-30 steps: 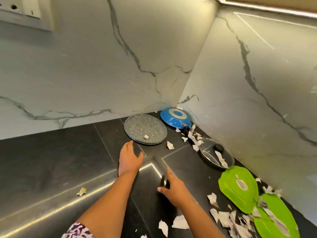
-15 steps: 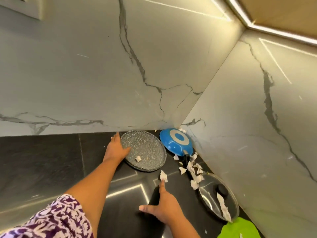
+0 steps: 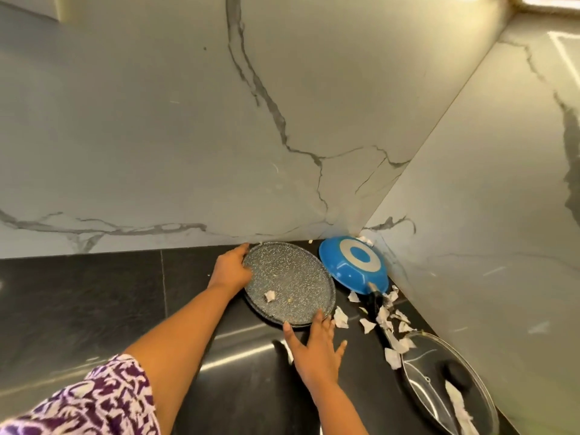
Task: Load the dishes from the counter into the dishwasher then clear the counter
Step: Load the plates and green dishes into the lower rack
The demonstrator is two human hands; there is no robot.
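Note:
A round grey speckled plate (image 3: 292, 277) lies on the black counter (image 3: 94, 296) near the back wall, with a scrap of paper on it. My left hand (image 3: 230, 268) grips its left rim, thumb on top. At the plate's near rim my right hand (image 3: 315, 346) has its fingers spread, the fingertips touching the edge. A blue pan (image 3: 353, 265) lies upside down in the corner, its dark handle pointing toward me. A glass lid (image 3: 445, 384) with a black knob sits at the lower right.
Torn white paper scraps (image 3: 383, 318) litter the counter between the pan and the lid, and one strip lies on the lid. Marble walls meet in a corner right behind the pan.
The view has closed in on the corner. My left hand went from beside the plate to gripping its left rim. My right hand advanced to the plate's near edge.

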